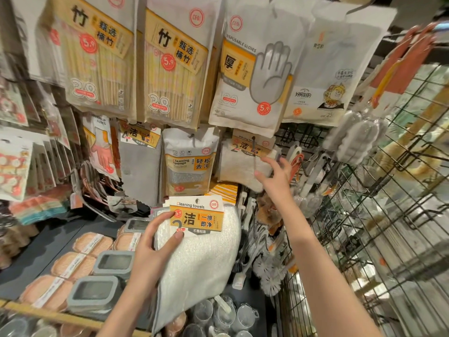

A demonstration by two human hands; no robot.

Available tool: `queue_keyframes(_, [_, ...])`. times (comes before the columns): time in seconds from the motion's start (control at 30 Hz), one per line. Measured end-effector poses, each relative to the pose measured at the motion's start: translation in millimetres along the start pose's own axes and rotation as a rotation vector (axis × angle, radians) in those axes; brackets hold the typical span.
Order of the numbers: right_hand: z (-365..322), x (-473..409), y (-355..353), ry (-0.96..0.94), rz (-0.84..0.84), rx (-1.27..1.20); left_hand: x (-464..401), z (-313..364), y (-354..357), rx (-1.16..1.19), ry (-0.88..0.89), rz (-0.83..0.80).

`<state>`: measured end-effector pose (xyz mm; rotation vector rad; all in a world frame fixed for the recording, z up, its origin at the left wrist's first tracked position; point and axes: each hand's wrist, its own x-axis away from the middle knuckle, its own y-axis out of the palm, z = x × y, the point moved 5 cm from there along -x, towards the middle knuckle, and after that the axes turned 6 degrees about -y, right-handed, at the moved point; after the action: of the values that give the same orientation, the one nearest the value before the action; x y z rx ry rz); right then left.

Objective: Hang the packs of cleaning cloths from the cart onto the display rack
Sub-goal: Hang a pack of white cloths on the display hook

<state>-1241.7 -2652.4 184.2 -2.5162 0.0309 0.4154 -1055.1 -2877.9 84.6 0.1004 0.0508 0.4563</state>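
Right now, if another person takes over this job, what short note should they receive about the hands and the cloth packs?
Left hand: grips a cleaning towels pack by its card header, held below the rack.
Right hand: raised to the hanging towel pack, fingers spread at it, gripping nothing.
Done: at least one matching pack hangs on its hook, right of the cleaning sponge bag.
Left: hang the held pack on that hook, then fetch more from the wire cart; I cannot tell how many remain.

hanging chopstick packs [97, 57], glove pack [252, 76], sponge pack [189, 161]
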Motion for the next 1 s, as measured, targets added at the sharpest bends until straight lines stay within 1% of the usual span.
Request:
queue_keyframes(0.1, [-4.8, 23.7, 5.8, -0.061, -0.094, 0.023, -0.2, 2.1, 6.5, -0.013, 0.027, -0.017])
queue_keyframes(0.2, [-11.2, 46.1, 16.2, -0.127, -0.171, -0.012, -3.3, 0.5, 9.1, 0.009, -0.004, -0.027])
queue_keyframes(0.3, [-10.3, 70.8, 32.1, -0.084, -0.254, -0.083, -3.3, -3.4, 12.3, 0.046, -0.055, -0.053])
queue_keyframes(0.4, [-4.4, 90.0, 41.1, -0.036, -0.298, -0.058, -1.5, -3.4, 17.4, 0.064, -0.06, -0.072])
queue_keyframes(0.77, [2.6, 125.5, 37.5, -0.044, -0.143, -0.178, -1.1, -8.7, 26.5, 0.058, -0.086, -0.116])
queue_keyframes(0.9, [7.0, 130.0, 33.9, -0.008, -0.052, -0.186, -0.6, -5.3, 28.1, 0.066, -0.063, -0.14])
queue_keyframes(1.0, [11.6, 129.5, 32.6, 0.022, -0.023, -0.184, -1.1, -7.9, 30.0, 0.055, -0.063, -0.15])
